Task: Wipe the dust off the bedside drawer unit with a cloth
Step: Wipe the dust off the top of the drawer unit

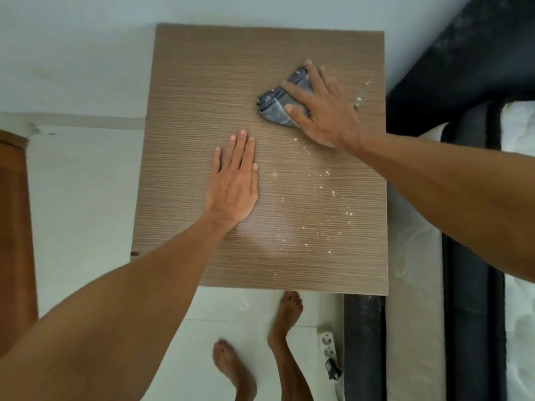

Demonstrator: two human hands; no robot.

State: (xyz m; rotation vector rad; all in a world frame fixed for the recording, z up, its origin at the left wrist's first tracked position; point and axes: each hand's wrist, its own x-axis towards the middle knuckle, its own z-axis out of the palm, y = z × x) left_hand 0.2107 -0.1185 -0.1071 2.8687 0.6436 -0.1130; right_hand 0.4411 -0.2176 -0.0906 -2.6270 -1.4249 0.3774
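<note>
I look straight down on the brown wood-grain top of the bedside drawer unit point(202, 82). My right hand point(321, 108) presses flat on a folded dark grey cloth point(273, 107) at the far right part of the top. Fingers of that hand are spread over the cloth, which sticks out to the left from under them. My left hand point(234, 180) lies flat and open on the middle of the top, holding nothing. White specks and a pale dusty smear point(312, 215) cover the near right part of the surface.
A dark bed frame point(469, 256) with a white mattress point(518, 314) runs along the right side. A white power strip point(327, 342) lies on the white floor by my bare feet point(286, 316). A brown wooden door point(14, 227) stands at the left.
</note>
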